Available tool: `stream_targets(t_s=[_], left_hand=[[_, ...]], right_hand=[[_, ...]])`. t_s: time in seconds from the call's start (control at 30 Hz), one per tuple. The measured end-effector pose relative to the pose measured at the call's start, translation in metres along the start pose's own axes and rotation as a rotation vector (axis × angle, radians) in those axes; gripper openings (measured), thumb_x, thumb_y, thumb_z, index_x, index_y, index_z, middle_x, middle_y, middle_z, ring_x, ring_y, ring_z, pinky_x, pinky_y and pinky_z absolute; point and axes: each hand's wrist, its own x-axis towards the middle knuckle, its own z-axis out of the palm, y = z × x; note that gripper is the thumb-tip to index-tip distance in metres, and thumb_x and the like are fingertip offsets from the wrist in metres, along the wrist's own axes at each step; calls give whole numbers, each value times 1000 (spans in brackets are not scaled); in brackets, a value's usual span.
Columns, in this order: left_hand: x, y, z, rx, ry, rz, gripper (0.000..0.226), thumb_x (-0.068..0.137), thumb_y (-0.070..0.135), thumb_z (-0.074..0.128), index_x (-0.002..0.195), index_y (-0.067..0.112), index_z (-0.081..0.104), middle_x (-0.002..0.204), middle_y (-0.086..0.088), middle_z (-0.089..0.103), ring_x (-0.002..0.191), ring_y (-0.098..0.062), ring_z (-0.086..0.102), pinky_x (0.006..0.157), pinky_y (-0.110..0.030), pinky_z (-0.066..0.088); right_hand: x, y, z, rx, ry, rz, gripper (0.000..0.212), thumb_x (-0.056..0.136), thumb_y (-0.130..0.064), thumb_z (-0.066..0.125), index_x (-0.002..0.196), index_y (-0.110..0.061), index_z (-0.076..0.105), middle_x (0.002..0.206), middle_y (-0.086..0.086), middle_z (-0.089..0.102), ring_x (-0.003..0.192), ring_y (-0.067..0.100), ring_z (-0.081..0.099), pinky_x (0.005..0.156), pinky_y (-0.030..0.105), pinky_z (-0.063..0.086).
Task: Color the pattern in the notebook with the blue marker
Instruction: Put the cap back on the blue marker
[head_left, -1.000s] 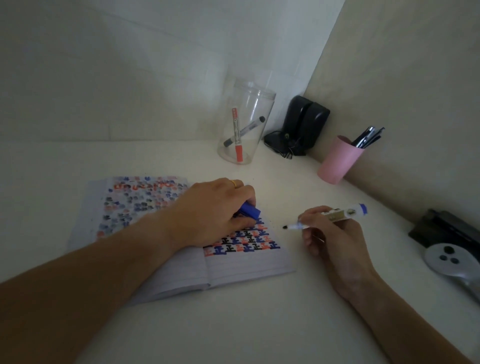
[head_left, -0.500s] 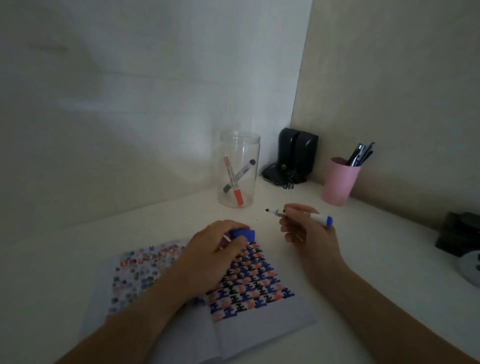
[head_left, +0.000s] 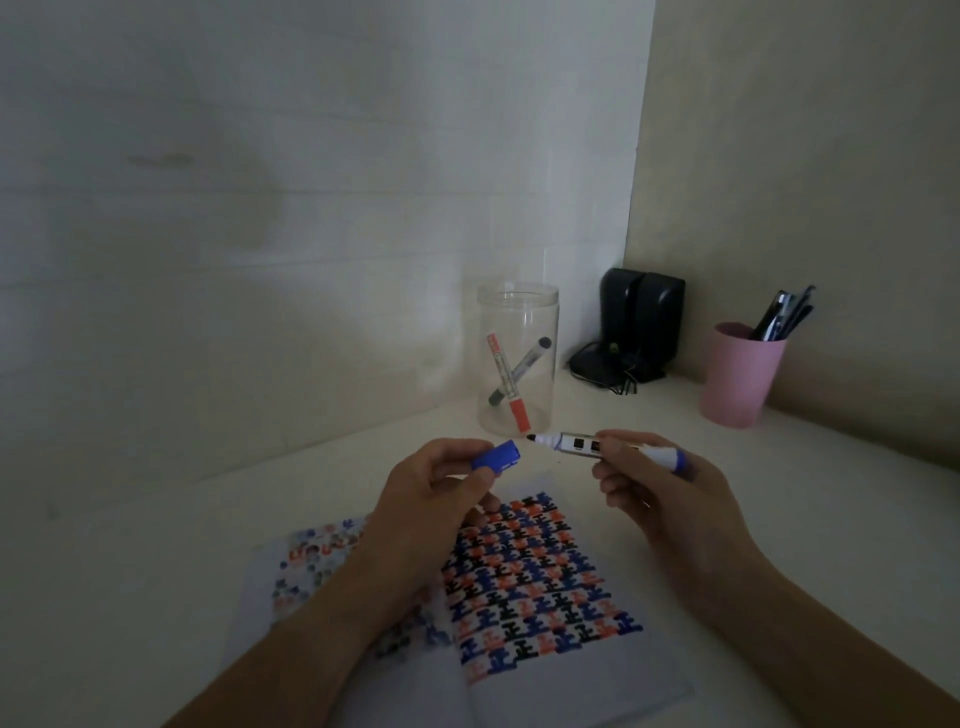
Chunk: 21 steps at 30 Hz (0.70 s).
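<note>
the notebook (head_left: 524, 613) lies open on the white worktop (head_left: 779, 493), its right page filled with a blue, orange and black pattern (head_left: 530, 577). above the notebook's far edge, the left hand (head_left: 441, 493) pinches the blue cap (head_left: 497, 455), and the right hand (head_left: 654, 493) grips the blue marker (head_left: 608, 447), bare tip pointing at the cap, a small gap between them. beyond the notebook stands a clear jar (head_left: 519, 358) with two markers inside; a pink cup (head_left: 740, 374) of pens sits beyond it to the right.
</note>
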Motion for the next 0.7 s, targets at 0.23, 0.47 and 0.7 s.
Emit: stream_targets(t_s=[0.23, 0.47, 0.7], left_hand=[[-5, 3, 0, 44, -23, 38, 19, 95, 11, 60, 111, 18, 68, 102, 1, 74, 74, -10, 72, 64, -15, 55], [-4, 11, 0, 41, -12, 130, 24, 93, 10, 64, 112, 23, 70, 103, 4, 76, 77, -15, 73, 68, -19, 58], [-5, 16, 0, 6, 82, 245, 21, 81, 6, 77, 98, 19, 74, 90, 8, 79, 74, -11, 75, 71, -15, 57]], right_hand=[[-5, 2, 2, -108, -50, -25, 13, 86, -11, 71, 96, -8, 79, 80, 13, 75, 74, 21, 68, 73, 32, 57], [-6, -7, 7, -262, -168, -76, 15, 84, -11, 73, 98, -11, 79, 86, 14, 79, 76, 24, 73, 69, 30, 58], [-8, -8, 10, -453, -277, -168, 13, 86, -1, 71, 97, -6, 67, 85, 12, 80, 60, 21, 68, 54, 28, 50]])
